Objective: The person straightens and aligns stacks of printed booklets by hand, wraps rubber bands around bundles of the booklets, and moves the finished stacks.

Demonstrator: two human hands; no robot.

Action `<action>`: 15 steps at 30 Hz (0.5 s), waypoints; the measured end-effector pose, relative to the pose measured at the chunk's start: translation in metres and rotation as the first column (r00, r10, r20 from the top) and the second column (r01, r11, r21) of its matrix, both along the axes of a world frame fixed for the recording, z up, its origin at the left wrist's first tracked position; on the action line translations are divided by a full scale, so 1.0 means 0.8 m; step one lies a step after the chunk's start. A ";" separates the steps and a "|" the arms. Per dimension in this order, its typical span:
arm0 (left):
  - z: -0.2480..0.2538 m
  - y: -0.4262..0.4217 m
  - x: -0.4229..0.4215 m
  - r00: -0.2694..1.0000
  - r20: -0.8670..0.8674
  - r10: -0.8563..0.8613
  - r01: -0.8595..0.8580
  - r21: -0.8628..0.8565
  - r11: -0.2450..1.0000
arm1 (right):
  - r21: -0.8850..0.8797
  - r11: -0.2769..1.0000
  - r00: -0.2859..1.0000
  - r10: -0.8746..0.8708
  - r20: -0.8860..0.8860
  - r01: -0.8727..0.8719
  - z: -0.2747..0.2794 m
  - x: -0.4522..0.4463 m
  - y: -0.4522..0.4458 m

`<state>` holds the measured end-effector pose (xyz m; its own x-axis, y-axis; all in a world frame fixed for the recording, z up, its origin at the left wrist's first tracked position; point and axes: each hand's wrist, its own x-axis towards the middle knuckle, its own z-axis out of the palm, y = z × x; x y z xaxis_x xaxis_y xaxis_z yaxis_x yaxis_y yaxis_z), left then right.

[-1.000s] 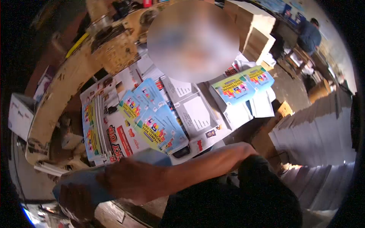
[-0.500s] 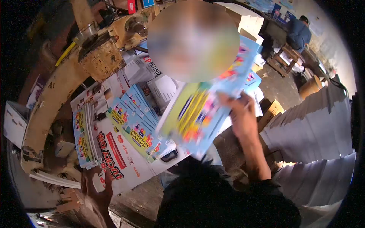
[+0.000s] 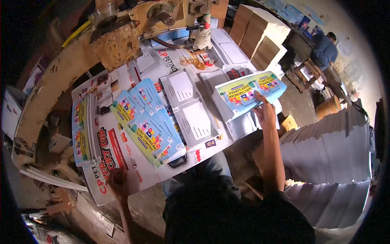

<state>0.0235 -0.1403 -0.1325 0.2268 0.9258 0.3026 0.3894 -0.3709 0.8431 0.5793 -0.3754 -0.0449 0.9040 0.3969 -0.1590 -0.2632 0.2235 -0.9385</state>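
Observation:
At the right of the table, my right hand is on the near edge of a thick stack of blue and yellow printed booklets, thumb on top and fingers at its side. My left hand rests at the table's front left edge, fingers curled; whether they hold anything is too dark to tell. Beyond it stands a leaning row of booklets. Fanned blue booklets lie in the middle, beside grey-white printed stacks.
A worn machine borders the table's back left. Rubber bands lie near the back. Tall paper stacks stand behind and at the right. Another person sits at the far right, back turned.
The booklets that my right hand carried across the table now lie on the right-hand stack, with that hand still at them. My left hand has stayed near the front left edge, its fingers more curled.

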 end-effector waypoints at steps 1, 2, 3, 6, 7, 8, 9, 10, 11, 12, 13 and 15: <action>0.019 -0.006 0.010 0.991 -0.130 0.019 -0.005 0.111 0.994 | -0.003 1.000 1.000 -0.002 0.002 0.002 0.008 -0.006 0.003; 0.024 -0.007 0.014 0.981 -0.193 0.031 0.001 0.161 0.987 | 0.000 0.999 0.999 -0.034 0.004 0.034 0.014 -0.013 0.009; 0.030 -0.009 0.018 0.966 -0.253 0.048 0.007 0.211 0.977 | 0.001 0.998 0.998 -0.067 0.005 0.067 0.018 -0.017 0.011; 0.034 -0.008 0.018 0.912 -0.408 0.049 0.102 0.340 0.935 | -0.024 1.000 1.000 -0.001 -0.029 0.000 0.024 -0.011 0.005; 0.041 -0.011 0.020 0.915 -0.400 0.045 0.100 0.334 0.937 | -0.039 0.999 0.998 0.033 -0.051 -0.035 0.029 -0.011 0.003; 0.040 -0.012 0.020 0.918 -0.395 0.043 0.098 0.329 0.939 | -0.071 0.995 0.996 0.057 -0.072 -0.062 0.036 -0.011 0.001; 0.039 -0.013 0.020 0.920 -0.389 0.041 0.095 0.323 0.941 | -0.077 0.995 0.996 0.057 -0.070 -0.062 0.038 -0.011 0.002; 0.033 -0.010 0.017 0.914 -0.403 0.044 0.098 0.326 0.940 | -0.045 0.997 0.995 0.054 -0.082 -0.058 0.040 -0.012 0.004; 0.030 -0.008 0.015 0.908 -0.417 0.048 0.101 0.329 0.939 | -0.013 0.998 0.994 0.052 -0.096 -0.054 0.041 -0.012 0.006; 0.030 -0.009 0.016 0.908 -0.417 0.047 0.101 0.325 0.940 | -0.003 0.997 0.993 0.076 -0.086 -0.077 0.039 -0.011 0.005; 0.031 -0.009 0.017 0.923 -0.384 0.041 0.095 0.330 0.939 | -0.007 0.997 0.993 0.074 -0.088 -0.075 0.037 -0.008 0.004; 0.035 -0.012 0.020 0.936 -0.350 0.030 0.094 0.333 0.938 | 0.034 0.994 0.990 0.110 -0.087 -0.108 0.032 -0.004 0.003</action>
